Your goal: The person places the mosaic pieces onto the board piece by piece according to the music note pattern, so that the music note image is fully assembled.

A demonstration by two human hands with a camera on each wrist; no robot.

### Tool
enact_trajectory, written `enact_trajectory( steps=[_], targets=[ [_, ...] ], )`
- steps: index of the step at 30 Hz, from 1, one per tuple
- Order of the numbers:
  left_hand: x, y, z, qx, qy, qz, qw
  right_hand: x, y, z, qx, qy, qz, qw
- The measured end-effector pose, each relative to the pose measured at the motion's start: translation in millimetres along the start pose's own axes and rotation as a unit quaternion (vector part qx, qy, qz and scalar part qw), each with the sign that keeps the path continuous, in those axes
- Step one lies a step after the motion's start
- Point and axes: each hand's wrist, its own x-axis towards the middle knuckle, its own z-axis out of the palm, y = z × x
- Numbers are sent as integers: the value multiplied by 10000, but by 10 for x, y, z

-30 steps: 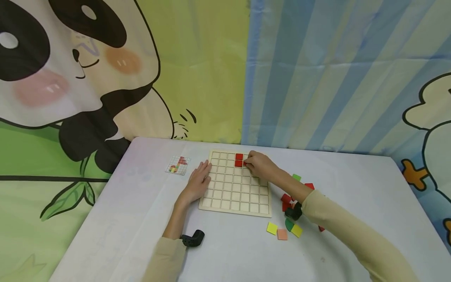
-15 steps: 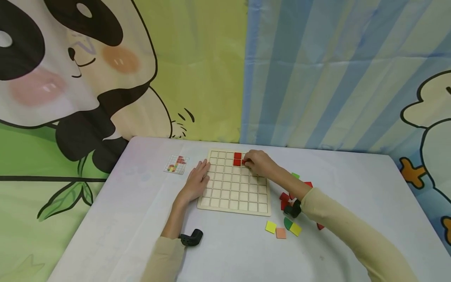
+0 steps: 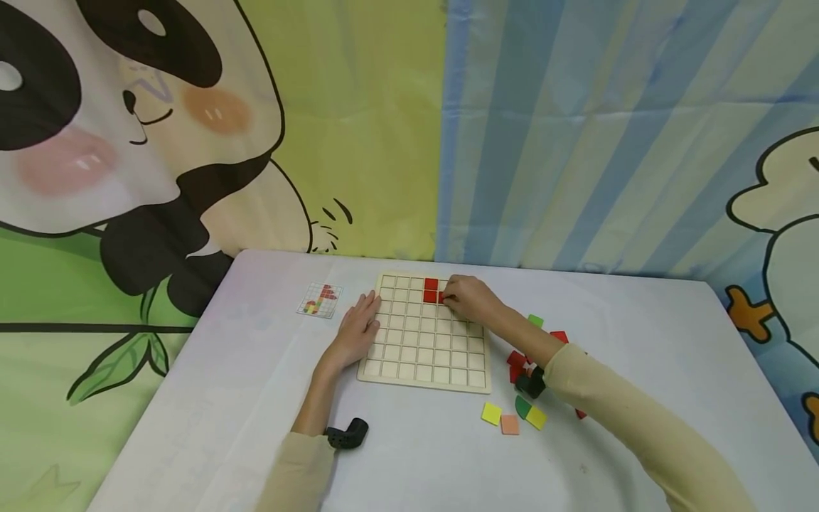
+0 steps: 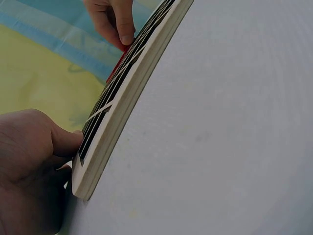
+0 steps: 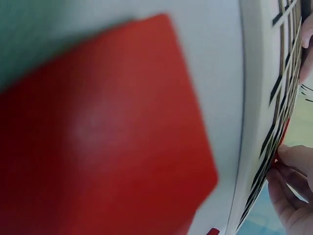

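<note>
A wooden grid board [image 3: 409,385] lies on the table with two red square tiles [image 3: 431,290] in cells of its top rows, one below the other. My right hand [image 3: 472,297] pinches a red tile [image 3: 441,297] between thumb and fingertips, right beside the lower red square; the fingers hide most of it. In the right wrist view those fingertips [image 5: 279,155] are right at the board's surface. My left hand [image 3: 358,328] rests at the board's left edge, fingers extended. The left wrist view shows its thumb [image 4: 68,142] against the board's rim.
A small pattern card [image 3: 319,300] lies left of the board. To the right, under my right forearm, are loose red pieces [image 3: 515,359] and a light green piece [image 3: 535,321]. Yellow [image 3: 491,413], orange [image 3: 510,425] and dark green [image 3: 522,407] pieces lie nearer the front.
The red tile in my right hand has settled slightly, now lying close against the lower red square. My left hand keeps its place on the board's edge.
</note>
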Motion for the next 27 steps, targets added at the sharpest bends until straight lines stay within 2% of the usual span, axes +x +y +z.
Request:
enact_trajectory(
  steps=[4,8,12,17,20,23,27],
  targets=[
    [4,-12,13,30,-4,5,10000,-60,-6,-59,49,-65,-246,9997],
    [5,-22,20,31,32,-8,10000,-221,-2,-206,75,255,-485,9985],
    [1,-22,25,87,-26,-22,10000,-538,2,-337,35,537,-415,9977],
    [3,-25,13,83,-9,-23,10000,-1013,45,-314,-131,216,-254,9994],
    [9,-27,2,115,-18,-17,9999,-1271,103,-254,-241,191,-266,9992],
    [12,-22,-5,98,-16,-16,9999,-1460,149,-211,-304,267,-165,9990],
    [14,-16,11,64,-16,-43,10000,-1618,158,-192,-349,281,-32,9990]
  ],
)
